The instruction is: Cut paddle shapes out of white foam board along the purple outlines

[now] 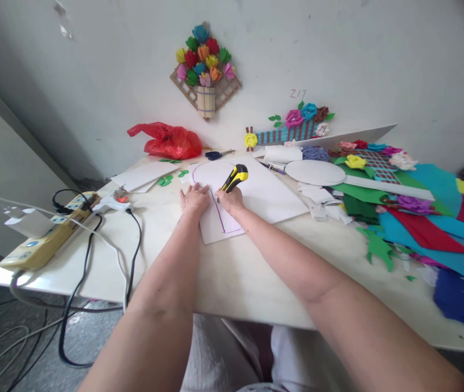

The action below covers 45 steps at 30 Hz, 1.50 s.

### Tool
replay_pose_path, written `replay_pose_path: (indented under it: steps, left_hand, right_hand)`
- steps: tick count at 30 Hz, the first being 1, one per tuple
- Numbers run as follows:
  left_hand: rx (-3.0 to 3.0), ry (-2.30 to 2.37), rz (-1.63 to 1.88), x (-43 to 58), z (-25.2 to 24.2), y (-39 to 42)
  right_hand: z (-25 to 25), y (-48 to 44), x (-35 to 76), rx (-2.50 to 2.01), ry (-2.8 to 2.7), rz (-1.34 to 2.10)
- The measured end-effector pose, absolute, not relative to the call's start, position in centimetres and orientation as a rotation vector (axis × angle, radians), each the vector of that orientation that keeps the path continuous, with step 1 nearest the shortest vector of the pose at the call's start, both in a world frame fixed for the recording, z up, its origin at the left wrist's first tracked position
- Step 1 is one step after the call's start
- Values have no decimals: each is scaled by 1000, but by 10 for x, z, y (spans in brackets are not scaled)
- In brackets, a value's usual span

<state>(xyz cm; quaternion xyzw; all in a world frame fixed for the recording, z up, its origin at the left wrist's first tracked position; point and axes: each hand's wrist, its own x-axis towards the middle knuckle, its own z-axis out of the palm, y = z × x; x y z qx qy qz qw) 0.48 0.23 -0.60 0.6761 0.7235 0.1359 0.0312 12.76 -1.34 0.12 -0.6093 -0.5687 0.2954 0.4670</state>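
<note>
Cutter [237,177] gripped in my right hand [230,201], left hand [195,198] flat over nine-o'clock edge of white board [274,190]; apparently cutting stage, steady pressure needed next.

bare left hand [195,199], bare right hand [232,201], bare forearms [166,277], pale grey, softly creased trousers [211,354]

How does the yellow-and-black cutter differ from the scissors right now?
The cutter is gripped in the right hand; the scissors lie untouched on the table. The cutter is tilted, its rear end up; the scissors lie flat. The cutter is yellow and black; the scissors are dark blue at the handles. Both are cutting tools.
</note>
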Motion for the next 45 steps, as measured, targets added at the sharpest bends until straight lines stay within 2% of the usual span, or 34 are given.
replay_pose_path:
  steps: [11,22,26,35,45]
  left_hand:
    - [2079,2248,440,6,-8,16]
    - [2084,2223,469,7,-7,39]
    - [2097,2291,472,8,-2,29]
    - [2105,2147,148,19,7,-9]
    - [2101,2158,261,22,-1,-20]
  right_hand:
    - [16,-7,129,-1620,-1517,632]
    - [16,8,133,-1635,-1485,687]
    - [16,7,133,-1637,-1479,695]
    - [13,9,135,-1626,-1519,698]
    - [7,9,135,-1551,-1461,751]
